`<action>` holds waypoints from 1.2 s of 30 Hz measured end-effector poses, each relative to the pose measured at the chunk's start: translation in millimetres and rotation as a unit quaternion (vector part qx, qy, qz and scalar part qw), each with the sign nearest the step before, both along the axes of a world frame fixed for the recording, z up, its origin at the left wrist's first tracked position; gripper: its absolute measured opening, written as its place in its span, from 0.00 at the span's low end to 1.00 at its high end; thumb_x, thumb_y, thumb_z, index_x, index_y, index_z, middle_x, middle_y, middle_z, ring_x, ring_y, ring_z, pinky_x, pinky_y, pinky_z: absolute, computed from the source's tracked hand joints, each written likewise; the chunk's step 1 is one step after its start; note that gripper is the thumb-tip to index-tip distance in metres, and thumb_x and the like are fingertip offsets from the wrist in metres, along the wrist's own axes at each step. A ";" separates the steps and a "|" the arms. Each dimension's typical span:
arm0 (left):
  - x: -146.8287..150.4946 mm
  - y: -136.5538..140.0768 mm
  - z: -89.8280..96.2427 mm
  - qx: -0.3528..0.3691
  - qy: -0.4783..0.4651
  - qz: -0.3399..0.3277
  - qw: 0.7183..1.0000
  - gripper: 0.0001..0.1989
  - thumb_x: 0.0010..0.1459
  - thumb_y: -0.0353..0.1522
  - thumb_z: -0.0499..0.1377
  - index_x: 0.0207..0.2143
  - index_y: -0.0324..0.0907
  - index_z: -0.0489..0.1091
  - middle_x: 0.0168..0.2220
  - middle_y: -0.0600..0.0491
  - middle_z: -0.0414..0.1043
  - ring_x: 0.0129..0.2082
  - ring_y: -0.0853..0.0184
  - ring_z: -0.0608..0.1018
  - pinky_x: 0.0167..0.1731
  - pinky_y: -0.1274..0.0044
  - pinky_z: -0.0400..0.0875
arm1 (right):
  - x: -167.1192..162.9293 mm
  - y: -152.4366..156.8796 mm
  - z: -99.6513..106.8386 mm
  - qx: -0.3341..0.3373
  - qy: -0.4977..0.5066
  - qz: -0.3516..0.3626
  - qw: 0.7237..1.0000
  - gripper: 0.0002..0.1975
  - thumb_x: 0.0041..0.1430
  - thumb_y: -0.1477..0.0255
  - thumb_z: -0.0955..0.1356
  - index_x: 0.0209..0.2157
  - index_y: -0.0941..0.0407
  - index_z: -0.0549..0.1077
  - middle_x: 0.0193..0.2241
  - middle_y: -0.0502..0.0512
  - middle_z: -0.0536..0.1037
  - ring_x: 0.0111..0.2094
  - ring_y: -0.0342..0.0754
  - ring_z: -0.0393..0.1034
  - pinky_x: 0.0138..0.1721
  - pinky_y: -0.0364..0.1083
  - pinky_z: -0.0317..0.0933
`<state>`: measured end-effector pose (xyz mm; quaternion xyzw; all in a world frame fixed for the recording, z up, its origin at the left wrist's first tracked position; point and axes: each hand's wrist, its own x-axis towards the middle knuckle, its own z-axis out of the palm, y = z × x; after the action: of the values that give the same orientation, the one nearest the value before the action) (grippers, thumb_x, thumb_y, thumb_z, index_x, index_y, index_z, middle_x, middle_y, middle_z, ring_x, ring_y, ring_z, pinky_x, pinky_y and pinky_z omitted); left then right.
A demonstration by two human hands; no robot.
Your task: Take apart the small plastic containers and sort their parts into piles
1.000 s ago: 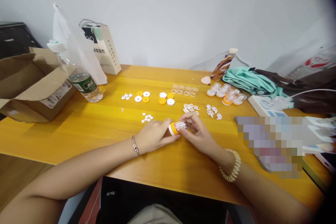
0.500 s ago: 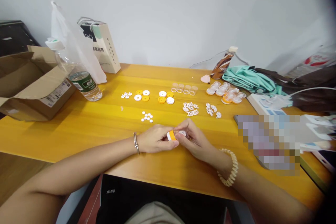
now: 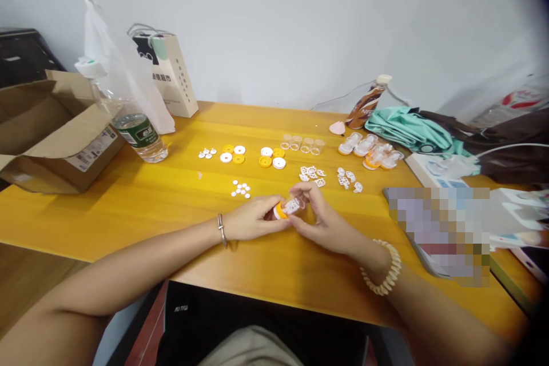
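Compared with half a second earlier, the clear cup of a small plastic capsule [image 3: 293,206] is laid open to view: the right hand [image 3: 323,223] is now curved wider around it, where the cup was mostly covered by the fingers. The orange-and-white base is pinched between thumb and fingers of the left hand [image 3: 253,218], above the table [image 3: 180,211]. The right thumb and forefinger are spread to either side of the cup — whether it is pressed between them cannot be told. Four clear cups [image 3: 318,147] are lined up behind, and four capped capsules [image 3: 365,147] are grouped to their right. Eight ring discs [image 3: 226,158], four orange and four white, are set out in two fours. About eight white buttons [image 3: 247,195] are scattered near the left hand; openwork white pieces [image 3: 343,182] are laid in two groups, too overlapped for counting. A strip of bare wood is left between the hands and the near edge, a wider one towards the cardboard box [image 3: 92,151]; the right side is bounded by a tablet [image 3: 394,211].
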<state>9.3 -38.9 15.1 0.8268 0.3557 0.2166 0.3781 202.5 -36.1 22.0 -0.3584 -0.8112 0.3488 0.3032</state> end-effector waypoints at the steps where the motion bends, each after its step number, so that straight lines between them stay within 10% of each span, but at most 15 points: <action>1: -0.1 0.7 -0.8 0.002 0.000 0.002 1.000 0.13 0.57 0.40 0.52 0.35 0.39 0.62 0.26 0.58 0.60 0.23 0.74 0.62 0.23 0.82 0.57 | 0.1 -0.2 1.1 0.018 0.002 -0.006 1.000 0.21 0.53 0.64 0.65 0.46 0.54 0.55 0.39 0.56 0.66 0.40 0.48 0.63 0.39 0.47 0.60; 6: -0.6 3.1 -1.9 0.031 0.005 0.017 0.999 0.14 0.55 0.41 0.54 0.39 0.40 0.66 0.29 0.55 0.61 0.26 0.73 0.64 0.26 0.81 0.59 | -0.4 0.5 2.3 -0.045 -0.015 0.006 0.999 0.11 0.58 0.66 0.61 0.41 0.53 0.56 0.23 0.46 0.65 0.23 0.42 0.61 0.26 0.42 0.58; 20: 2.5 3.6 -9.1 0.069 0.018 0.016 0.997 0.15 0.52 0.37 0.58 0.42 0.42 0.68 0.28 0.56 0.59 0.25 0.74 0.65 0.25 0.83 0.61 | -3.7 -2.4 4.8 0.090 -0.081 -0.043 0.992 0.20 0.50 0.68 0.67 0.44 0.55 0.60 0.33 0.55 0.69 0.33 0.48 0.65 0.34 0.47 0.59; 24: 2.3 4.4 -12.3 0.077 0.025 0.014 0.997 0.14 0.51 0.37 0.58 0.39 0.41 0.70 0.27 0.56 0.59 0.24 0.74 0.64 0.25 0.83 0.61 | -5.3 -3.0 6.3 0.106 -0.125 -0.021 0.986 0.07 0.52 0.71 0.64 0.35 0.54 0.64 0.27 0.52 0.69 0.30 0.48 0.64 0.33 0.48 0.59; 36: 1.6 5.0 -13.5 0.067 0.020 0.005 0.998 0.16 0.51 0.37 0.59 0.43 0.42 0.69 0.27 0.56 0.58 0.23 0.75 0.64 0.24 0.83 0.60 | -4.9 -4.0 2.8 0.160 -0.103 -0.044 0.981 0.26 0.45 0.67 0.69 0.46 0.57 0.58 0.39 0.61 0.68 0.40 0.54 0.65 0.40 0.52 0.60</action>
<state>10.9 -33.9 1.6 0.8524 0.3524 0.2255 0.3137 197.6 -40.1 24.8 -0.3744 -0.8669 0.1623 0.2862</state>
